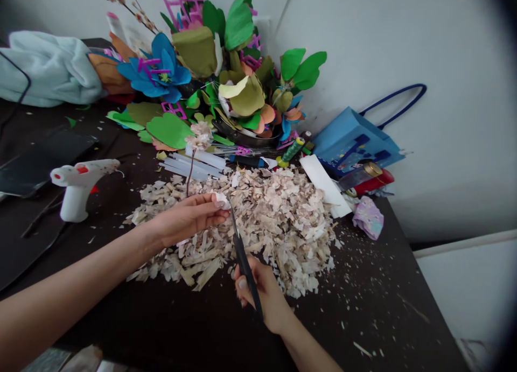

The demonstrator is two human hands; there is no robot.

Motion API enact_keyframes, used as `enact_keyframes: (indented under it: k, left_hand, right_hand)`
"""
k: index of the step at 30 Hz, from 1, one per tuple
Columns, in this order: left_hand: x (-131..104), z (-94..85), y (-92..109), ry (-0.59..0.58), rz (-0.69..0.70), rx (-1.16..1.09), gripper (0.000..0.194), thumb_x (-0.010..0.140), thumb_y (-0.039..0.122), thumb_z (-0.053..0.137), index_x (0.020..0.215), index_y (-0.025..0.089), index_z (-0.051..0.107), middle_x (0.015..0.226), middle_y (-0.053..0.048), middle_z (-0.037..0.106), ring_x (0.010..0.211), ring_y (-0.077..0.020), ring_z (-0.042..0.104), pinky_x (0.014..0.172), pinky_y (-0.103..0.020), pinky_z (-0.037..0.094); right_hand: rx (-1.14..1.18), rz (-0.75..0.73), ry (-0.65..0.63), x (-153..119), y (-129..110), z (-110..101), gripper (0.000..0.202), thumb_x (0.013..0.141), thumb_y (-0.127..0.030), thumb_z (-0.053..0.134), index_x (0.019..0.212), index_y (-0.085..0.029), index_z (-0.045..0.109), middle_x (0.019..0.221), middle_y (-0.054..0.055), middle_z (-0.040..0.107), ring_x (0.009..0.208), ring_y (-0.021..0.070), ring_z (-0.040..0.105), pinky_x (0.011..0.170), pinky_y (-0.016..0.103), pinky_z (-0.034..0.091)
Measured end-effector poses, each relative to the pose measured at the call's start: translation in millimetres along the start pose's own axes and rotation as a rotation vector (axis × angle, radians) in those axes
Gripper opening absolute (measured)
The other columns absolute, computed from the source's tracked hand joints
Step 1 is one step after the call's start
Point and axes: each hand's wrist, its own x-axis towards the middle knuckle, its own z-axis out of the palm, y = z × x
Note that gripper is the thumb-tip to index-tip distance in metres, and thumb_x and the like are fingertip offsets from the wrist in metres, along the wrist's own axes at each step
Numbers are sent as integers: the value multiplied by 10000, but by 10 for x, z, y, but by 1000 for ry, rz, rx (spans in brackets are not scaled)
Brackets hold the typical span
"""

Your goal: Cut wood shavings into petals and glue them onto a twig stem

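Note:
Above the left part of a wide heap of pale paper scraps [286, 216], my left hand [197, 215] pinches a small whitish paper piece [222, 201] between thumb and fingers. My right hand [258, 288] is closed around black-handled scissors [245, 261], whose blades point up and touch or nearly touch the edge of that piece. A thin brown stem with a pale pink paper flower [199, 136] rises just behind my left hand; whether the hand holds it is unclear.
A white glue gun [78, 189] lies at left near a dark flat object [44, 162]. Behind the heap are glue sticks [194, 166], thread spools [294, 148] and colourful felt flowers [242, 95]. A blue bag [355, 140] leans at the right.

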Motion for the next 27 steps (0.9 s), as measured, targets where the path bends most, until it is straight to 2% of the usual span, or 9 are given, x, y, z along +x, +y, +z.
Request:
enact_keyframes:
  k: [7, 27]
  left_hand:
    - [16, -59, -19, -45, 21, 27, 72, 859, 84, 737, 799, 118, 717, 806, -73, 760, 782, -142, 733, 767, -216, 611]
    - [40, -87, -41, -79, 39, 31, 93, 810, 129, 806, 783, 125, 717, 805, -63, 758, 791, -144, 725, 774, -216, 601]
  right_hand:
    - [-22, 1, 1, -7, -10, -6, 563, 804, -750, 622, 816, -194, 533, 605, -42, 496, 486, 103, 436, 493, 247, 357]
    - [-39, -6, 0, -10, 8, -22, 553, 824, -752, 596, 799, -205, 512, 576, -52, 462, 474, 105, 414, 475, 242, 337]
